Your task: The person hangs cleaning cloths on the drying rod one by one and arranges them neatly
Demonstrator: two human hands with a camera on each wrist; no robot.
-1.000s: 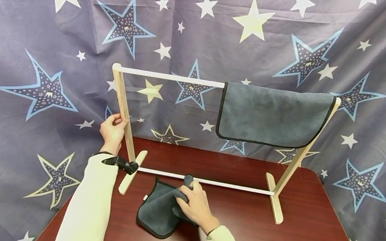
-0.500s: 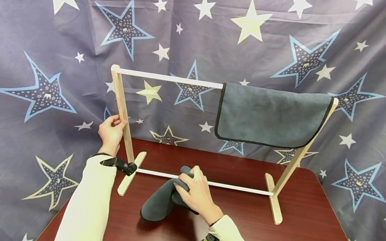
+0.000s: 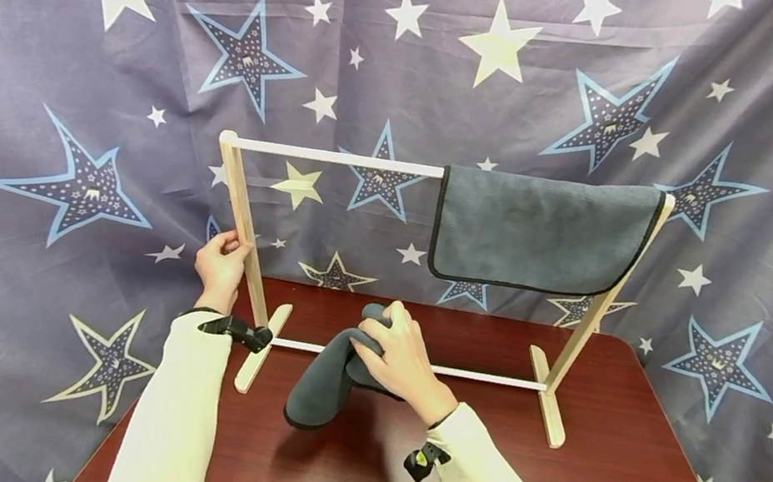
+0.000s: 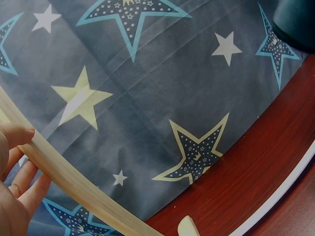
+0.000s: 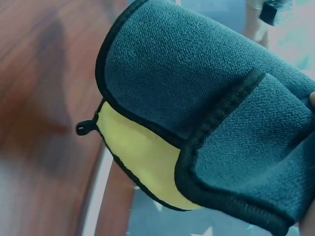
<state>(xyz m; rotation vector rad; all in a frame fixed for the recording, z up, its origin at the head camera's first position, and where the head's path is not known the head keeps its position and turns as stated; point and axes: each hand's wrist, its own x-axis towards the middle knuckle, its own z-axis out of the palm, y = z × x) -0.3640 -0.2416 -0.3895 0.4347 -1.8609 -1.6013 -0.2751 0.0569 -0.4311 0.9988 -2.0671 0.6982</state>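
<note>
In the head view my right hand (image 3: 401, 361) grips a bunched grey towel (image 3: 320, 391) lifted above the table, in front of the rack's lower bar. The right wrist view shows its dark-edged folds, a yellow underside (image 5: 140, 157) and a small black loop (image 5: 86, 128). My left hand (image 3: 223, 264) holds the left wooden post (image 3: 242, 193) of the drying rack between thumb and fingers. Over the right half of the rack's white top bar (image 3: 339, 158) hangs a second grey towel (image 3: 543, 232) with black trim.
The rack stands on the dark red table (image 3: 471, 474), on wooden feet (image 3: 552, 415). A white lower bar (image 3: 486, 377) joins its two sides. Close behind hangs a star-patterned curtain (image 3: 178, 73).
The right hand has raised the towel off the table and a little toward the rack, and its lower corner now dangles. My left hand stays on the post.
</note>
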